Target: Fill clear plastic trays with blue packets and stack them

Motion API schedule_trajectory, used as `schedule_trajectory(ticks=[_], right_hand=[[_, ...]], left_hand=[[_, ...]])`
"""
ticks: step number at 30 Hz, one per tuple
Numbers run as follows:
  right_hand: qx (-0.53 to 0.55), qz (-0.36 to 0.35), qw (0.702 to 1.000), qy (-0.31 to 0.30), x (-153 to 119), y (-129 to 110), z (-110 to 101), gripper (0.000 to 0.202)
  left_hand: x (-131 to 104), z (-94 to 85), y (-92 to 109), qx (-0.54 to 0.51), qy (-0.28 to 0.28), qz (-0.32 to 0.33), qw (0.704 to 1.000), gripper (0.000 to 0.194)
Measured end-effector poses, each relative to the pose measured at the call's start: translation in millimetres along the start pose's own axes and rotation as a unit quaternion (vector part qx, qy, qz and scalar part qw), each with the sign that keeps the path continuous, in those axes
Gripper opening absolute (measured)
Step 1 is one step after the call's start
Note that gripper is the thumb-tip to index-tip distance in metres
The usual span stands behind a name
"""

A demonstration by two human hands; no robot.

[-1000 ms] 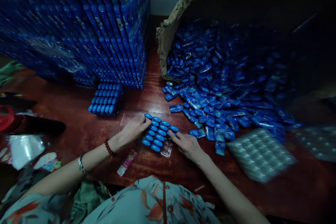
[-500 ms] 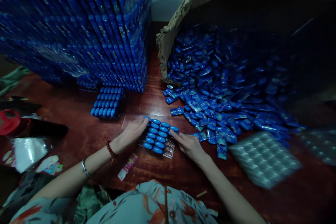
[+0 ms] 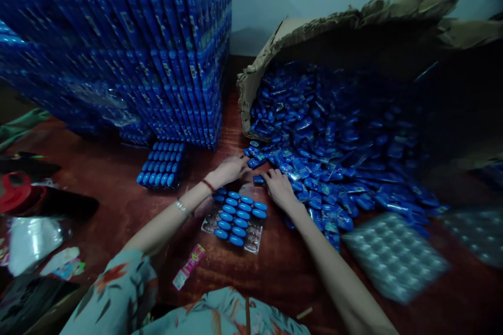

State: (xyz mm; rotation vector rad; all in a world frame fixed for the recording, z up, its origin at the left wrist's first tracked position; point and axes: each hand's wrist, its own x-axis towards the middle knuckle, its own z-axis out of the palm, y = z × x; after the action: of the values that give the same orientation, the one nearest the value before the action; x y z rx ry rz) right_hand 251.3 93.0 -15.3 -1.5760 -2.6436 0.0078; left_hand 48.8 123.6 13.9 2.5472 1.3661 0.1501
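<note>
**Both hands at the edge of the blue pile**

The tray (image 3: 236, 218), partly filled with rows of blue pieces, lies flat on the table (image 3: 118, 199) just in front of the person, untouched. Beyond it, the left hand (image 3: 230, 169) and right hand (image 3: 278, 188) rest palm-down at the near edge of the pile (image 3: 334, 141) of loose blue pieces. Fingers curl onto the pieces; whether either hand holds one cannot be told. The pile spills from a torn box (image 3: 353, 21) on its side. A tall stack (image 3: 137, 47) of filled trays stands left, a single filled tray (image 3: 162, 164) at its foot. Empty trays (image 3: 393, 254) lie right.
</note>
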Motion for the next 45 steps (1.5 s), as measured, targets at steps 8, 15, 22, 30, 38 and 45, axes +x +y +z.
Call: schedule_trajectory(ticks=[8, 15, 22, 30, 38, 45], right_hand=[[0.209, 0.051, 0.973, 0.081, -53.5, -6.9, -2.5, 0.031], [0.557, 0.304, 0.763, 0.126, -127.0, -13.7, -15.4, 0.045], [0.716, 0.265, 0.635, -0.117, -156.4, -42.5, -4.7, 0.052], [0.574, 0.273, 0.772, 0.035, -140.6, -49.9, 14.0, 0.045], [0.375, 0.208, 0.895, 0.12, -143.0, -46.4, 1.0, 0.034], [0.199, 0.009, 0.973, 0.117, -124.9, -60.4, 8.3, 0.025]], left_hand=[[47.6, 28.4, -0.9, 0.039, -0.019, 0.069, 0.997, 0.034], [10.0, 5.0, -28.5, -0.116, 0.061, 0.038, 0.991, 0.029], [-140.5, -14.6, -23.8, -0.31, 0.233, -0.201, 0.9, 0.035], [-215.1, 40.4, 18.2, -0.485, 0.18, -0.296, 0.803, 0.051], [-211.7, 65.1, 32.1, -0.214, 0.241, -0.198, 0.926, 0.03], [-201.1, 64.4, 24.6, -0.065, 0.187, -0.105, 0.975, 0.039]])
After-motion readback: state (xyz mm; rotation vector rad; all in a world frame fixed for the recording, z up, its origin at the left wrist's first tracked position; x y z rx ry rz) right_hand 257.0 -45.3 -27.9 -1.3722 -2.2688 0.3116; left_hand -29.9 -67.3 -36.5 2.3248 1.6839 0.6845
